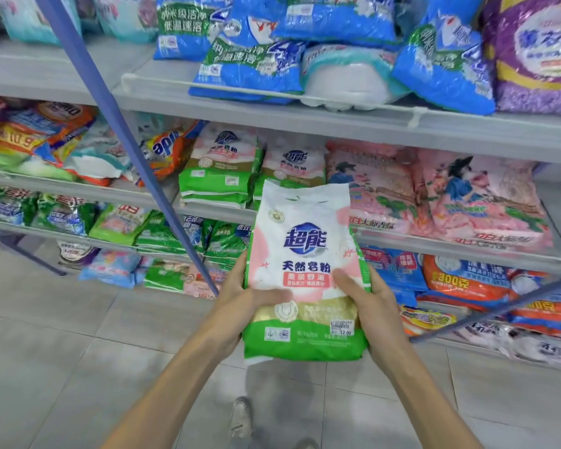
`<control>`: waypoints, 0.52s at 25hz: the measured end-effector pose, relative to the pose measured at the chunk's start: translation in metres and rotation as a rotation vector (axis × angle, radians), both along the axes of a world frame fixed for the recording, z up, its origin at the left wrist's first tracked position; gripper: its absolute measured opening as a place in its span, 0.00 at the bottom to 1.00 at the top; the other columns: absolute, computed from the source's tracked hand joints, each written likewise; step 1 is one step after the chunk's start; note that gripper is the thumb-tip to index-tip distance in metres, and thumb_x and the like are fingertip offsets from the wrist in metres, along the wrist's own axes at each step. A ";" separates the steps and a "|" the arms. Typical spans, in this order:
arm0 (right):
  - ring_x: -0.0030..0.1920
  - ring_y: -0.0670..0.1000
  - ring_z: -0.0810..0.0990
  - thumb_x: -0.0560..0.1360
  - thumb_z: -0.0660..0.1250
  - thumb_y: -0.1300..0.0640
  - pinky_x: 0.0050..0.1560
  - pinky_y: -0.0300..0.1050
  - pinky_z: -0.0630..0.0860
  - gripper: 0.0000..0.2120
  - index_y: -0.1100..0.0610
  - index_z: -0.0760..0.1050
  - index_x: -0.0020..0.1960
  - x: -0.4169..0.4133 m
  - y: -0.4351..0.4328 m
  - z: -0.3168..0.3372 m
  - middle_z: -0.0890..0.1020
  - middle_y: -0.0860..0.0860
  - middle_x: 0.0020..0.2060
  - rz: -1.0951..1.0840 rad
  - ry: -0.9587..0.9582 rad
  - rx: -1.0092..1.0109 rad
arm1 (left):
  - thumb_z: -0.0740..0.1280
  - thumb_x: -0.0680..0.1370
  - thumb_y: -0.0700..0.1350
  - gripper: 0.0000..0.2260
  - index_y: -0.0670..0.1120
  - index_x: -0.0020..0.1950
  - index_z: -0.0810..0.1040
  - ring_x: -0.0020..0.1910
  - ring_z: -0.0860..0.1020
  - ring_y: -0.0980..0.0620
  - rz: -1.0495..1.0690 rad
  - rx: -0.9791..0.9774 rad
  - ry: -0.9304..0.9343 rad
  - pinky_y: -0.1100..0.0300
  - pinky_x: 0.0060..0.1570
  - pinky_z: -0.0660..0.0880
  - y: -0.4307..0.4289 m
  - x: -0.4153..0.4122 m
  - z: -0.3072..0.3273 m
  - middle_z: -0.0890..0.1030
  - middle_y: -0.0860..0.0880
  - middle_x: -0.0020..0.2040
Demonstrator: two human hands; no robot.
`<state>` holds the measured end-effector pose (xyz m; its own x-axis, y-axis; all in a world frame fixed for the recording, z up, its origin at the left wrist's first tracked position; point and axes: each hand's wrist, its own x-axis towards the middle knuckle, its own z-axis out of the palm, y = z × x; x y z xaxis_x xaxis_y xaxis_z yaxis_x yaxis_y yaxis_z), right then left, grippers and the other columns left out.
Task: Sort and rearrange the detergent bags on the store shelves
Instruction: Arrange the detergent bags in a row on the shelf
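Both hands, left hand (240, 299) and right hand (366, 303), grip 1 white-pink-green bag (305, 270) upright by its lower sides, thumbs across the front, before the shelves. Best placed flat on the 2 matching stacks (219, 170) behind, labels facing out.
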<state>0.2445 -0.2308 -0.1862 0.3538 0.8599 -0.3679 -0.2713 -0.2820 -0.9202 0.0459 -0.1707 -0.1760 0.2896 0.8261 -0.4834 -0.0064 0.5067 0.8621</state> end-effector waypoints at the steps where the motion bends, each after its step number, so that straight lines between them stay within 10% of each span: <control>1: 0.52 0.56 0.87 0.77 0.72 0.58 0.57 0.55 0.81 0.11 0.48 0.82 0.58 -0.002 0.010 -0.007 0.88 0.51 0.51 -0.014 0.004 0.002 | 0.78 0.64 0.30 0.43 0.56 0.73 0.68 0.54 0.85 0.42 -0.010 -0.003 -0.002 0.38 0.58 0.79 0.009 -0.002 -0.005 0.86 0.49 0.57; 10: 0.56 0.56 0.86 0.77 0.73 0.56 0.61 0.59 0.79 0.21 0.53 0.75 0.69 0.002 0.149 -0.039 0.86 0.51 0.57 -0.095 -0.049 0.161 | 0.87 0.52 0.40 0.57 0.54 0.78 0.66 0.60 0.82 0.48 -0.120 0.274 0.037 0.41 0.67 0.74 0.158 -0.006 -0.026 0.82 0.51 0.64; 13: 0.47 0.52 0.87 0.79 0.70 0.58 0.49 0.52 0.83 0.18 0.53 0.75 0.68 0.018 0.207 -0.041 0.87 0.51 0.53 -0.067 -0.104 0.241 | 0.84 0.59 0.38 0.55 0.53 0.80 0.61 0.60 0.82 0.54 -0.097 0.460 0.107 0.49 0.69 0.73 0.208 0.010 -0.021 0.80 0.54 0.67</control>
<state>0.2626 -0.0241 -0.2272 0.4381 0.8916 -0.1143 -0.1825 -0.0363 -0.9825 0.0561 0.0371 -0.1973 0.3448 0.9327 -0.1057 0.1235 0.0665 0.9901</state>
